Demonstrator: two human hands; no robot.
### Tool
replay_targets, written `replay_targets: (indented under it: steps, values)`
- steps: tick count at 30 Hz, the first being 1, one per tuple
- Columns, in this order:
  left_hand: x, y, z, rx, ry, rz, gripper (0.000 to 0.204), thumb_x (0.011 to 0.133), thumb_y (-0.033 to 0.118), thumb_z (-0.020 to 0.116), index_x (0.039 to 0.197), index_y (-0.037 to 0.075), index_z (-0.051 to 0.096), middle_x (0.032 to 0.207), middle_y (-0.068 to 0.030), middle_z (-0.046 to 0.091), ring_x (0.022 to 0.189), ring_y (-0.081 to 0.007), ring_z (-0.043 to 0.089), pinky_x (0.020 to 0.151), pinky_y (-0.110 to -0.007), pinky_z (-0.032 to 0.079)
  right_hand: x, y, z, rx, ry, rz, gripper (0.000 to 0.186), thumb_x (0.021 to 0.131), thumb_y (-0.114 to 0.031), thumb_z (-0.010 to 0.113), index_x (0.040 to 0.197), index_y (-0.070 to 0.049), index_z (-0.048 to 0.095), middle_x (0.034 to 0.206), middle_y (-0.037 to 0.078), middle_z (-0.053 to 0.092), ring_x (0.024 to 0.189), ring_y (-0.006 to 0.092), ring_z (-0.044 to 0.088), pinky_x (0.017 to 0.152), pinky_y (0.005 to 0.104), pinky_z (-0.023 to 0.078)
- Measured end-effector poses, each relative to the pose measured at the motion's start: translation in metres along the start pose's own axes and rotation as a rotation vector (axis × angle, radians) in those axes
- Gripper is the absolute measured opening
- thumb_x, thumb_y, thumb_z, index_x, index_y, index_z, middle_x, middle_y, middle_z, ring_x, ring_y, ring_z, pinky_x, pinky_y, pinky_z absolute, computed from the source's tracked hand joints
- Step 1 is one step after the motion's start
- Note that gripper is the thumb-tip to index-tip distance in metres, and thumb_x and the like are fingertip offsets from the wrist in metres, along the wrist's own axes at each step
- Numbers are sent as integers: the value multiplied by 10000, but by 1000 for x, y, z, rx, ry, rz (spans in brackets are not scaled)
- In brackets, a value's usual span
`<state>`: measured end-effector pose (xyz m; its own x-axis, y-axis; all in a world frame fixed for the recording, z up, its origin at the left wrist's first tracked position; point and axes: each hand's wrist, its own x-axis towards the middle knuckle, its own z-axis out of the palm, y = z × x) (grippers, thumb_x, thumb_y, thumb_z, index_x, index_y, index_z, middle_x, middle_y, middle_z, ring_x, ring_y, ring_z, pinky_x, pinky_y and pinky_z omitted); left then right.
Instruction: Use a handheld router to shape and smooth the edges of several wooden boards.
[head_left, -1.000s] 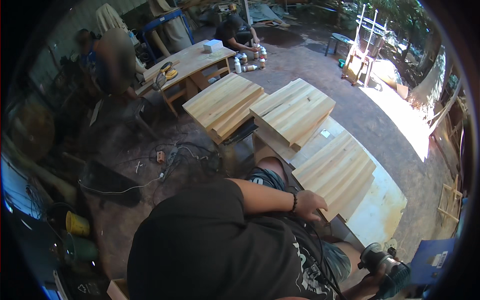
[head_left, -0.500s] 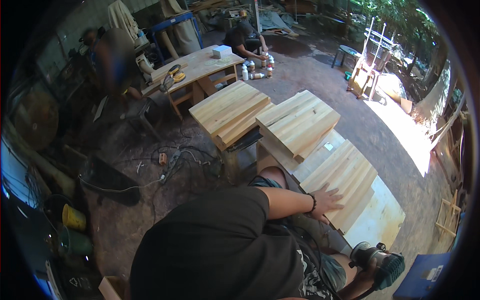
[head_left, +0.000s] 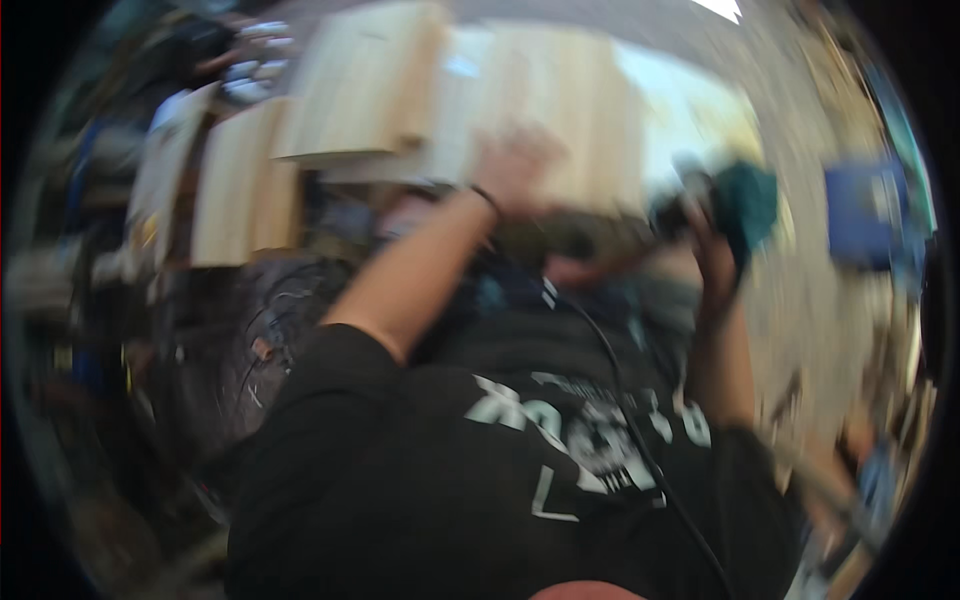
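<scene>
Saw left hand [head_left: 517, 165] over near edge of wooden panel [head_left: 590, 110] on white tabletop [head_left: 685, 115]; could not tell its fingers apart or together. Noted right hand [head_left: 713, 258], fingers clamped on green power tool [head_left: 750, 205].

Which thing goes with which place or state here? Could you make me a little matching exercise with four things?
Things:
1. Left hand
2. Right hand
3. Blue object
4. Black cord

Places and states:
A. Runs over the front of the dark shirt
B. Grips the dark green power tool
C. At the near edge of a light wooden panel, blurred
D. Toward the far right of the picture, beyond the tool

Right pairs: 1-C, 2-B, 3-D, 4-A
</scene>
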<state>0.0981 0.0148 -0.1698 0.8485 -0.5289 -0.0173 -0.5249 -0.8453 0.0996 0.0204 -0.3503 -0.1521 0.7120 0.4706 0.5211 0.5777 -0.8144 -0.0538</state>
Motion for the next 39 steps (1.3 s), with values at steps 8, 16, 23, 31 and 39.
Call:
replay_targets:
  steps: [8,16,23,31,39]
  values:
    - [17,-20,-3,38,-28,9,906,874,772,545,1617,301,332,1693,-138,263,1557,-383,234,1191,-711,160,42,-46,-17,434,257,583,474,701,-356,905,1029,-53,744,1006,90,754,923,254,721,837,394,558]
    - [21,-47,-11,20,27,-126,894,877,736,578,1601,255,371,1682,-152,280,1552,-404,230,1214,-609,247,58,-47,0,361,93,468,538,746,-373,846,1182,-90,706,1170,102,719,1137,310,654,1020,447,482]
    - [17,-44,-15,-30,80,-106,893,863,760,582,1591,280,391,1672,-146,302,1543,-404,250,1158,-563,370,56,-55,8,530,90,455,528,786,-89,797,1283,-44,624,1233,124,662,1156,274,624,1024,423,485]
    - [17,-40,-25,-13,37,-113,851,873,691,626,1580,266,416,1662,-154,321,1529,-428,269,1180,-528,364,79,-64,-6,473,-82,284,613,759,-91,773,1329,-38,552,1249,143,630,1152,270,601,1023,425,478]
    - [18,-39,-29,-84,70,-135,758,874,643,664,1527,301,486,1612,-150,396,1474,-439,347,1150,-536,398,81,-63,-2,517,-44,249,577,776,-125,764,1312,-41,569,1251,140,614,1167,286,581,1034,443,464]
